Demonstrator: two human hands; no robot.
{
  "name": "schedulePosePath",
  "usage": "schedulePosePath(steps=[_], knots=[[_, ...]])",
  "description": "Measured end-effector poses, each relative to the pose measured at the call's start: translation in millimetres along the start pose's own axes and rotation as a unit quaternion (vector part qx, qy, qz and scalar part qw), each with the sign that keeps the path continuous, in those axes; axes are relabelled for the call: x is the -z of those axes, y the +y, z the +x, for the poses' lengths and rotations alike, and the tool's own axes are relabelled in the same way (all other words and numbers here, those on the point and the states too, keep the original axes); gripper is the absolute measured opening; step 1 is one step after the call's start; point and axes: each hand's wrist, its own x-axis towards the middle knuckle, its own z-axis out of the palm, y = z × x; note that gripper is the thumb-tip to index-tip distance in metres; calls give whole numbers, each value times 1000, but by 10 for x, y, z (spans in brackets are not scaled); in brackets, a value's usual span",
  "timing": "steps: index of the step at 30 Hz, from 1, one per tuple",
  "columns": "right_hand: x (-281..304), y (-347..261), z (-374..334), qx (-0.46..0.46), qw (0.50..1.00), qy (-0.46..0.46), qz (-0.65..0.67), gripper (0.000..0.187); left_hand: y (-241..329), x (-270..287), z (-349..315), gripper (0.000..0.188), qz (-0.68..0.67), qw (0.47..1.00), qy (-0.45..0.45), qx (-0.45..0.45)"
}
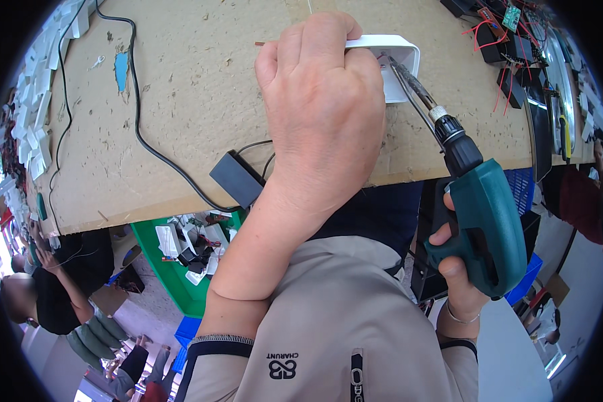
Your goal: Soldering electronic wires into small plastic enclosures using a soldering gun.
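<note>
My left hand (pixel 325 107) is closed round a white, open-sided plastic housing (pixel 404 45) near the far side of the table, covering much of it. My right hand (pixel 459 285) grips the handle of a teal soldering gun (pixel 499 214). The gun slants up and to the left, with its thin metal tip and feed tube reaching into the housing's open side. What the tip meets inside is too small to make out. Beside my left wrist, a black rectangular box (pixel 238 179) with a cable lies at the table's near edge.
Black cables cross the left of the cardboard-covered table (pixel 187 87). White plastic parts (pixel 33 127) are heaped at far left; black boxes with red wires (pixel 509 53) lie far right. Below the edge stands a green bin (pixel 155 258) of parts. A person (pixel 60 288) works at left.
</note>
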Motion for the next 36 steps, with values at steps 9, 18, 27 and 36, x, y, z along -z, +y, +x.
schedulePosePath(steps=[9,18,27,36], knots=[[-9,-42,-37,-31,999,19,8,67,-2,46,50,7,7,1000,-6,-23],[59,-14,-58,15,1000,6,2,88,-37,42,77,6,-51,998,-18,12],[183,89,-7,26,997,60,45,78,11,44,83,5,-30,999,-6,-16],[378,104,-32,20,998,55,17,75,52,59,41,6,0,999,-12,-33]])
